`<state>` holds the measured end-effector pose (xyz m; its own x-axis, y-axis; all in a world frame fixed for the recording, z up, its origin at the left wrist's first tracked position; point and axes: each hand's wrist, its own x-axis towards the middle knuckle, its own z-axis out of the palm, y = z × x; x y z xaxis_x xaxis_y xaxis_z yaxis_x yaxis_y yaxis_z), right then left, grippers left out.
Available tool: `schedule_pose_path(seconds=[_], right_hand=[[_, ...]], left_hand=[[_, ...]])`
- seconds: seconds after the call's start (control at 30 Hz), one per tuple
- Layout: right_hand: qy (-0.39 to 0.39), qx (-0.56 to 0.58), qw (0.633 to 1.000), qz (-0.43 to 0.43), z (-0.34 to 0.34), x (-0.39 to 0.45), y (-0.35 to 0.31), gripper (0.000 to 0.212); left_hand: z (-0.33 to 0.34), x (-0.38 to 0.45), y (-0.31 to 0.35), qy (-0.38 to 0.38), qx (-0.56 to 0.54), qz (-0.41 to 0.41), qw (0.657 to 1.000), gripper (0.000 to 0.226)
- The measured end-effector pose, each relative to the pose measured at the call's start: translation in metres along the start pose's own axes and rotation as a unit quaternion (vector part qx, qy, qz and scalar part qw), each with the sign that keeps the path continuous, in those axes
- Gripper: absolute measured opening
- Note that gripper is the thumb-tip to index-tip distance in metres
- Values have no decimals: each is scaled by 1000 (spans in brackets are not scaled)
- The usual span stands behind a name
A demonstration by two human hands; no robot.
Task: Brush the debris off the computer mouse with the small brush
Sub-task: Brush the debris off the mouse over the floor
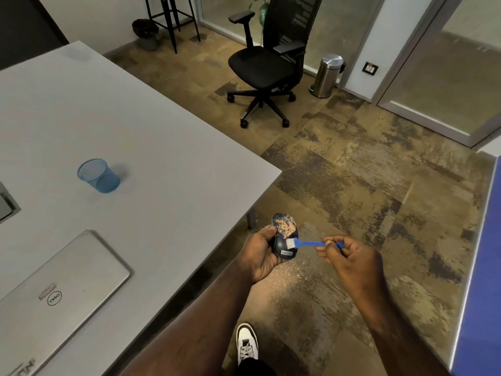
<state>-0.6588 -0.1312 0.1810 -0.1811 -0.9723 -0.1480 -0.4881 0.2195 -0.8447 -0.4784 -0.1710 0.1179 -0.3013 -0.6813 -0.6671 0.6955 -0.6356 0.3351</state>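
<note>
Dark, rounded computer mouse (285,236) with a white label, dusted with tan crumbs over its far half, cradled in the left hand (261,253) off the corner of the pale grey counter (162,137), above brown mottled carpet (352,185). Small blue plastic brush (306,243) with white bristles pinched by its handle in the right hand (349,260), bristles touching the mouse just below the crumb patch. Both hands closed on their objects. Fallen grit scattered on the carpet underneath. Best done, by the look of it, with short light strokes away from the palm, mouse tilted so debris drops clear. Closed silver laptop (62,289) and blue mesh cup (99,176) well apart on the counter.
</note>
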Motion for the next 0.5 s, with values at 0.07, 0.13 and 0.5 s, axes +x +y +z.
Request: schedule_pose_path(seconds=[0.07,0.13,0.5], right_hand=[[30,8,999,17,-5,6,1,23],[36,16,999,22,-8,9,2,20],[11,12,1000,-3,-8,7,-7,19]], left_hand=[[0,0,-1,-2,7,-3,1000,36],[-1,-1,-2,-5,16,-5,1000,37],[1,-4,-2,-8,19,-9,1000,41]])
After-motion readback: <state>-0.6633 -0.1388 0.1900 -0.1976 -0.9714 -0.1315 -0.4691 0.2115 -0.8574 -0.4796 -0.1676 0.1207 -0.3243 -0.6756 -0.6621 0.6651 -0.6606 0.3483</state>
